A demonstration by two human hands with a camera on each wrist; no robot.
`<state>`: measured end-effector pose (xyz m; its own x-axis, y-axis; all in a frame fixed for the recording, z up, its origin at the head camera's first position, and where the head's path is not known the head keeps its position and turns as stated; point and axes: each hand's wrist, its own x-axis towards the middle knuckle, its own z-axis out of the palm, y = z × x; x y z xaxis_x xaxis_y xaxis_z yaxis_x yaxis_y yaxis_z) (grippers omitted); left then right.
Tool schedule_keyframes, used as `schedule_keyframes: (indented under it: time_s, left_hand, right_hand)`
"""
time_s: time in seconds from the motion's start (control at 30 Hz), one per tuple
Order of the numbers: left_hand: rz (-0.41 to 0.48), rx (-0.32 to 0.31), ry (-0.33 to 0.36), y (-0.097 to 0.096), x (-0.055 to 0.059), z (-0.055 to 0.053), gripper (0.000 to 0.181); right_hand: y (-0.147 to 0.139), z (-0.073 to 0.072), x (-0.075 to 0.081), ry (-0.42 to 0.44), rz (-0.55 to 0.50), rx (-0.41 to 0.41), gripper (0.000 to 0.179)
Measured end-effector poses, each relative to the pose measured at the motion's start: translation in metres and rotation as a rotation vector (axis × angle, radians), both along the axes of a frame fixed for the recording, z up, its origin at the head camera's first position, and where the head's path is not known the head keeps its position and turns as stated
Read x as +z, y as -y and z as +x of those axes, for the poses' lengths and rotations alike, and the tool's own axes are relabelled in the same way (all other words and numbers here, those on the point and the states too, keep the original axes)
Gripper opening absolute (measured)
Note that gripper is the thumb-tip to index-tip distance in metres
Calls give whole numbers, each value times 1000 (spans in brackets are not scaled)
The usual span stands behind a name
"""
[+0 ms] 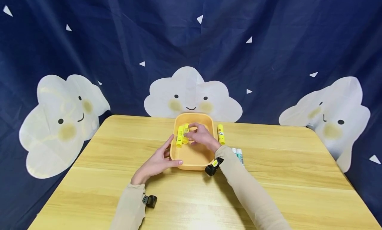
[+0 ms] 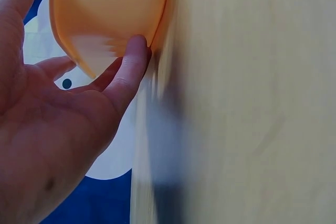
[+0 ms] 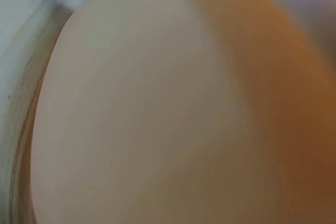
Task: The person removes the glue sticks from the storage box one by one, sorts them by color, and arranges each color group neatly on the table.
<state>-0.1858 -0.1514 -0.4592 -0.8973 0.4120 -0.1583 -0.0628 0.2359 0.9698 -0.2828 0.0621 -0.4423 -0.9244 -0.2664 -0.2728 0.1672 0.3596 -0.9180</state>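
A pale orange plastic basket stands on the table. My left hand holds its near left corner, with the thumb at the near rim and the fingers along the left side; the left wrist view shows the thumb against the basket wall. Over the basket's inside, my right hand pinches a yellow glue stick, whose middle the fingers partly cover. Just left of that one lies another yellow glue stick on the basket floor. In the right wrist view, the blurred basket wall hides the right fingers.
Right of the basket, a third yellow glue stick lies on the wooden table. Two white-and-teal glue sticks sit nearer, partly behind the right sleeve. A dark blue curtain with cloud prints hangs behind the table.
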Motion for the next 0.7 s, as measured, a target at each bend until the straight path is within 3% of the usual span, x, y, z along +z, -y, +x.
schedule_keyframes:
  time_s: [0.5, 0.7]
  left_hand:
    - [11, -3, 2, 1, 2, 1, 113]
    - [4, -3, 5, -1, 2, 1, 113]
  right_hand:
    - [5, -1, -2, 6, -20, -23, 57]
    - [2, -1, -3, 2, -14, -1, 70]
